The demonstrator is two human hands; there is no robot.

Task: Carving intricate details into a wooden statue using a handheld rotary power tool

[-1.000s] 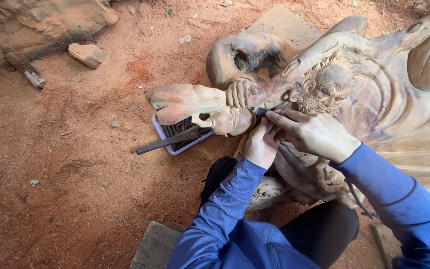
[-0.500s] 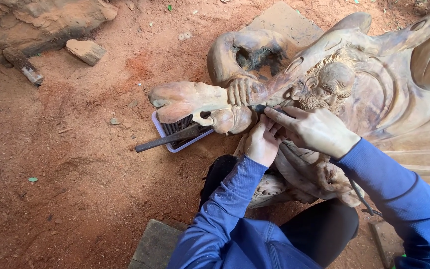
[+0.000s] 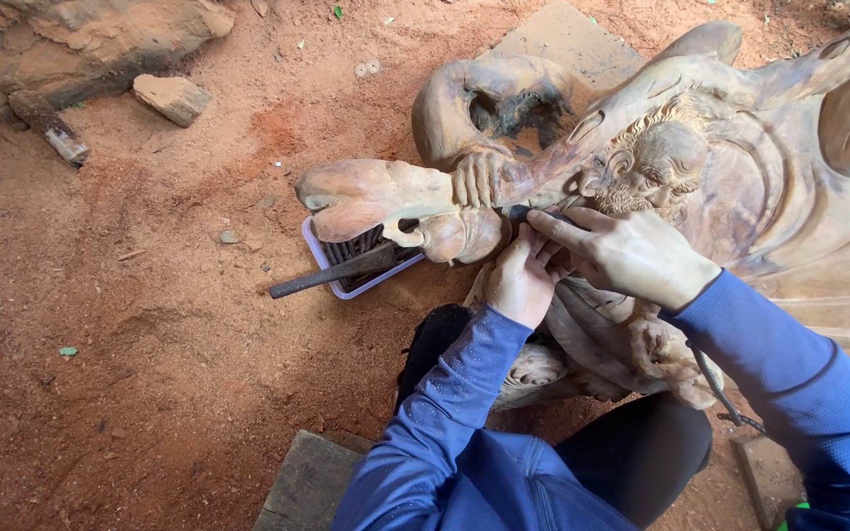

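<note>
On the red dirt, right of centre, the wooden carved figure is lying on its side. Your left hand is resting curled against the carving beneath its bearded face; whether those fingers are pinching anything, you cannot tell. Your right hand is pressing straightened fingers together around a dark tool. Left, a tray of tools is sitting beside it.

The carved figure filling the right of the frame is bare, unvarnished wood, pale tan, matt and dusty, its beard cut rough while the robe folds look smooth. The ground at left is loose, grainy red-brown earth. The tray at centre has a pale, smooth plastic rim. The sleeves at lower right are soft blue knit cloth.
</note>
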